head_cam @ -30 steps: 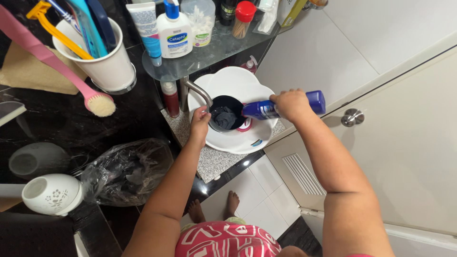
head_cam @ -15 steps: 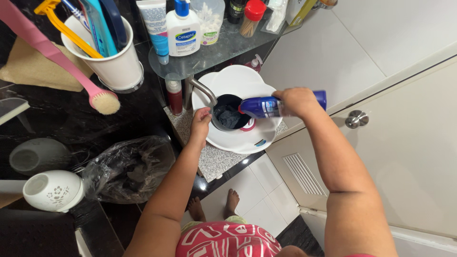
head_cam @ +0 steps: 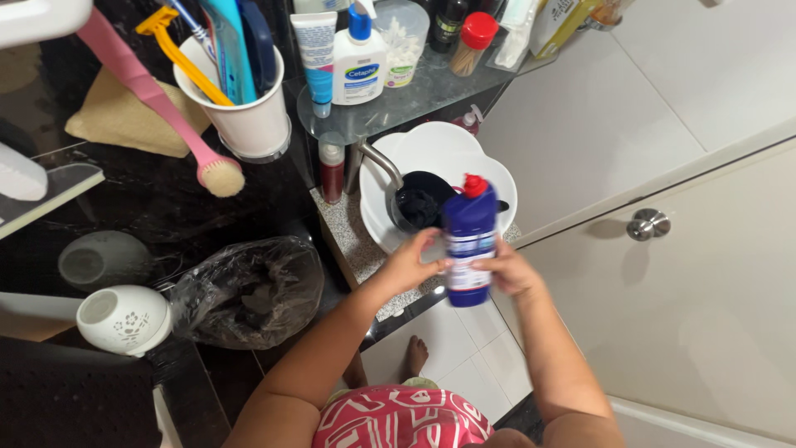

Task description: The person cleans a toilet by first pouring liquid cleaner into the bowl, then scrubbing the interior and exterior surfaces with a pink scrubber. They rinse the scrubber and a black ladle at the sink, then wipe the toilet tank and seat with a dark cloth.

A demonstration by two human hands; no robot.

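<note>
I grip a blue bottle (head_cam: 469, 242) with a red cap and pale label upright in both hands, my left hand (head_cam: 412, 264) and right hand (head_cam: 507, 270) wrapped around it just before the white basin (head_cam: 448, 151). In the basin sits a black bowl (head_cam: 423, 199) holding dark cloth.
</note>
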